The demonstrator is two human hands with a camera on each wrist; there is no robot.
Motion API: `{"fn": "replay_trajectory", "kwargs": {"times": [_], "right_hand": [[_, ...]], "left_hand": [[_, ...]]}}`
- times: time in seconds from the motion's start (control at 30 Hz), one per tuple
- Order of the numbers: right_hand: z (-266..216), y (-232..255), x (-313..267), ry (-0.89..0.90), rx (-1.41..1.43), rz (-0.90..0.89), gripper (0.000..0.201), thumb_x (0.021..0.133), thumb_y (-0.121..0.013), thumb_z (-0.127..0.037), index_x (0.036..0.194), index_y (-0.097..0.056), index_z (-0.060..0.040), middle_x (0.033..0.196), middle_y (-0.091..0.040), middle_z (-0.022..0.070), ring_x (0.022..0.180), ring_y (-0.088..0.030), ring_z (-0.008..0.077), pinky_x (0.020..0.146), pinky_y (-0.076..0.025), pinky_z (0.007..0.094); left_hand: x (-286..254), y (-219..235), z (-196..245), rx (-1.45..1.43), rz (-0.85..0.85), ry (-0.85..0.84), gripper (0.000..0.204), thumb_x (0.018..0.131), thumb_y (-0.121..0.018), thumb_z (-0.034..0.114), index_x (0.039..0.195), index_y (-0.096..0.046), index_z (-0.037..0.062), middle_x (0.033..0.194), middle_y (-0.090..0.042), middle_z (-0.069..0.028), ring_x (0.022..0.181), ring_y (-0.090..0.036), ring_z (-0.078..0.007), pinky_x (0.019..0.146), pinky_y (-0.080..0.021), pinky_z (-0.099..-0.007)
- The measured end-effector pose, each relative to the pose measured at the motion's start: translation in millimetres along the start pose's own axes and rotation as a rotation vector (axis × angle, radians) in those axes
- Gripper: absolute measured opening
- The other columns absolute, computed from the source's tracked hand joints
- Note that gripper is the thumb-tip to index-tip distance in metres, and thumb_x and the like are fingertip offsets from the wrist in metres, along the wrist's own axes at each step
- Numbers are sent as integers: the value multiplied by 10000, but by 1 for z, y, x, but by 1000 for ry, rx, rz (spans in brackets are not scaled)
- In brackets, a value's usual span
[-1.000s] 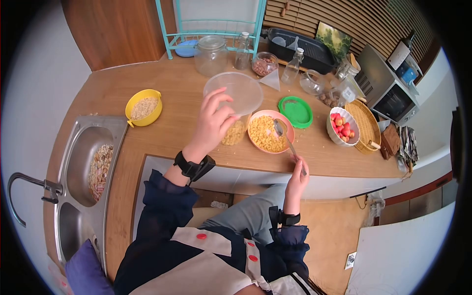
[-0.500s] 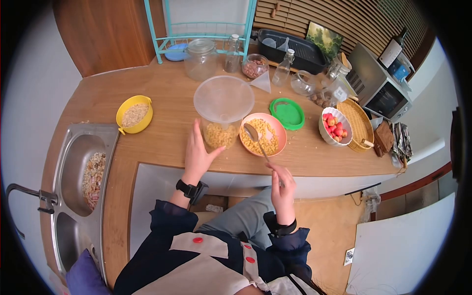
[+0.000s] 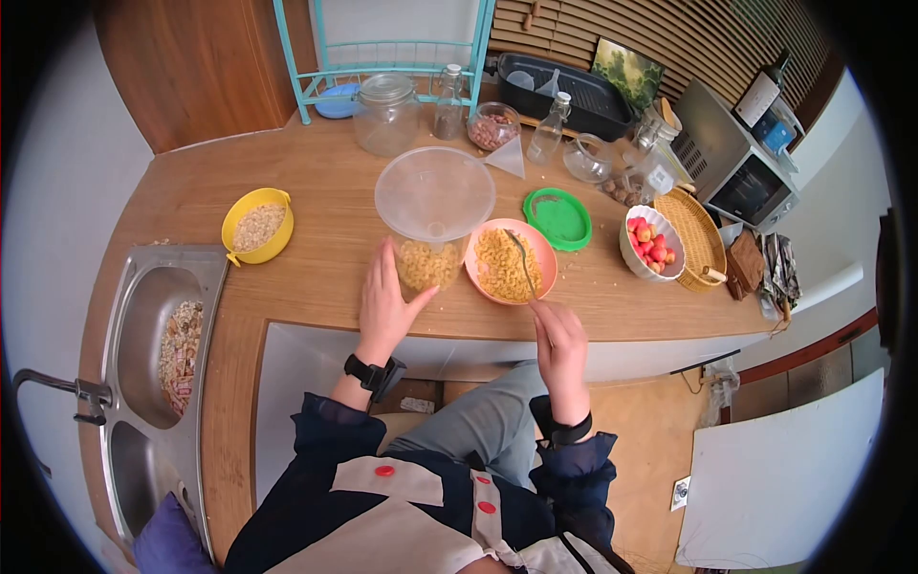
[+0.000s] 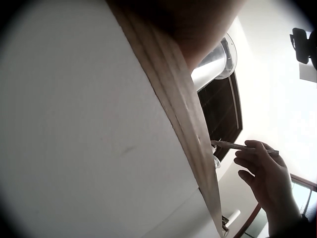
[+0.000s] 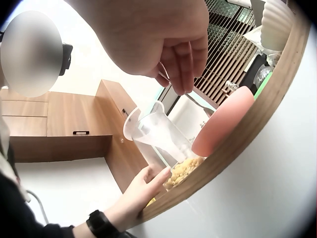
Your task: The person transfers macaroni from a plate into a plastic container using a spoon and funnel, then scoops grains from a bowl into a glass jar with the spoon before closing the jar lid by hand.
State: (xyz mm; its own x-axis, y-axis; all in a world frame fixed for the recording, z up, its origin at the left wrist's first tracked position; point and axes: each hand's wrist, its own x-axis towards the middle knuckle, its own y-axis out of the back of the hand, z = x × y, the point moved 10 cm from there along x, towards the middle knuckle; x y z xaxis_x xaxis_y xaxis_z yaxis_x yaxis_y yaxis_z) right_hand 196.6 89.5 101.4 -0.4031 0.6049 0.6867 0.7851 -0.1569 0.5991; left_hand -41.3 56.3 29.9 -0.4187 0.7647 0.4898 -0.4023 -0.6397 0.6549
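My left hand (image 3: 387,297) holds the lower side of a tall clear plastic container (image 5: 148,148), its thumb toward me and its fingers along the left side. Macaroni (image 3: 427,265) lies in the bottom of that container, under a wide, round translucent top (image 3: 435,193). Just to the right stands a pink bowl (image 3: 547,258) of macaroni. My right hand (image 3: 562,346) pinches the handle of a metal spoon (image 3: 528,273) at the bowl's near rim. The spoon's head is down among the macaroni and partly hidden.
Behind the bowl are a green lid (image 3: 557,220), a clear funnel (image 3: 509,158) and several glass jars and bottles. A white bowl of red fruit (image 3: 653,244) stands right, beside a wicker tray (image 3: 703,253). At left are a yellow bowl (image 3: 258,228) and the sink (image 3: 143,316).
My left hand has come down from the container's top to its lower side. The right hand has swung the spoon over the bowl and dipped its head into the macaroni.
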Motion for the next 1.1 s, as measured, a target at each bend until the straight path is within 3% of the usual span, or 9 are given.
{"fn": "replay_trajectory", "kwargs": {"times": [0.07,0.23,0.5,0.67,0.8,0.87,0.9,0.97,1.1], "right_hand": [[-5,-3,10,88,-29,-4,225,701,-584,33,922,-596,-7,850,-593,133,777,-569,303,645,-462,362],[-21,-30,7,330,-236,-295,300,635,-568,-47,933,-599,-44,909,-592,95,883,-561,249,724,-467,341],[-27,24,3,297,-251,-352,280,634,-576,-56,914,-594,-55,912,-601,80,880,-570,249,711,-471,345],[17,29,3,27,-151,-153,190,725,-592,-7,913,-599,-31,867,-608,122,790,-578,295,660,-473,342],[57,13,-18,-112,-36,-83,140,815,-552,-38,943,-596,-6,887,-620,121,791,-596,258,663,-474,323],[102,4,-40,-482,470,59,184,890,-495,-105,991,-584,20,909,-630,112,781,-607,191,662,-478,290],[105,2,-41,-483,470,58,184,890,-495,-105,991,-584,20,909,-630,112,781,-607,191,662,-478,290],[125,-12,-55,-714,789,111,257,927,-447,-169,1029,-562,37,923,-628,107,773,-601,143,651,-482,252],[134,-26,-55,-788,994,103,275,932,-436,-191,1047,-549,31,917,-627,119,759,-606,145,636,-485,231]], "left_hand": [[0,0,-1,-9,-9,14,909,691,-709,364,1342,-197,-10,1336,-314,-235,1215,-346,-357,966,-325,-417],[0,1,0,-15,-16,29,903,696,-705,365,1342,-198,-10,1328,-321,-240,1203,-358,-364,955,-335,-419],[0,7,8,26,53,-43,852,689,-723,317,1295,-249,-48,1222,-403,-252,1120,-409,-383,909,-370,-416],[0,7,7,19,45,-27,852,691,-719,325,1296,-248,-49,1219,-405,-251,1108,-414,-386,904,-371,-419],[0,6,7,22,25,-18,852,691,-717,324,1297,-247,-48,1216,-407,-249,1103,-414,-387,900,-373,-420],[0,6,7,34,38,-29,851,691,-717,323,1296,-247,-49,1214,-410,-248,1101,-415,-386,898,-374,-420],[-1,6,8,45,48,-42,851,691,-717,323,1296,-247,-49,1211,-413,-247,1099,-416,-384,895,-375,-421],[-1,6,8,36,47,-41,849,692,-716,323,1295,-249,-49,1212,-414,-247,1098,-417,-384,894,-376,-422],[-2,6,8,59,61,-58,847,691,-717,324,1293,-253,-51,1209,-417,-247,1092,-423,-383,890,-379,-425]]}}
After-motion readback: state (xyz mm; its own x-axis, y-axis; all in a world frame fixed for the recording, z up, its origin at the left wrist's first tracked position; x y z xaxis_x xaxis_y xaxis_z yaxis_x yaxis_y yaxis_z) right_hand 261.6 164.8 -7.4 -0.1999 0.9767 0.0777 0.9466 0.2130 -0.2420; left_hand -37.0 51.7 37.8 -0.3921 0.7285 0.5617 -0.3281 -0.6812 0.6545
